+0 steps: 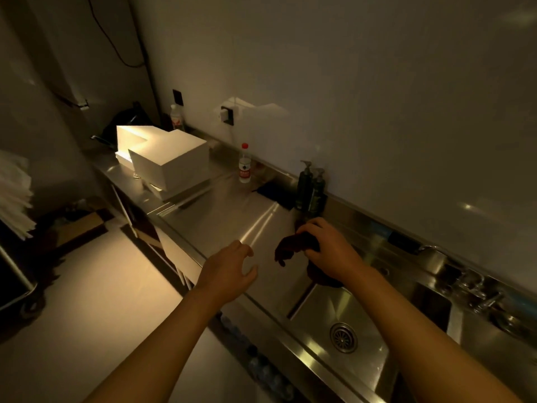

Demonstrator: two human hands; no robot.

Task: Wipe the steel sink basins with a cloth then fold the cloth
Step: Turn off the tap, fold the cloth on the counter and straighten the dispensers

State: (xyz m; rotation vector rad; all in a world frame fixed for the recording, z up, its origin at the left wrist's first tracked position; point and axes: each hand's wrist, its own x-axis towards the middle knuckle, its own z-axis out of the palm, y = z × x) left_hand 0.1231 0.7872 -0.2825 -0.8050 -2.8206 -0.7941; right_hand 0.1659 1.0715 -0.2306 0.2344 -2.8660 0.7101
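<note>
A dark red cloth [286, 250] hangs bunched over the steel counter just left of the sink. My right hand [325, 248] grips it from above, fingers curled round its upper part; more of the cloth shows below my wrist at the basin's corner. My left hand [229, 269] hovers over the counter left of the cloth, fingers loosely spread, holding nothing. The near steel basin [357, 312] with its round drain [343, 337] lies below my right forearm. A second basin [476, 338] lies to the right.
Two dark pump bottles [309, 189] stand at the wall behind the cloth, beside a dark mat [273, 190]. A red-capped bottle [245, 164] and stacked white boxes [165, 158] stand further left on the counter [220, 210]. A faucet [430, 251] and fittings sit behind the basins.
</note>
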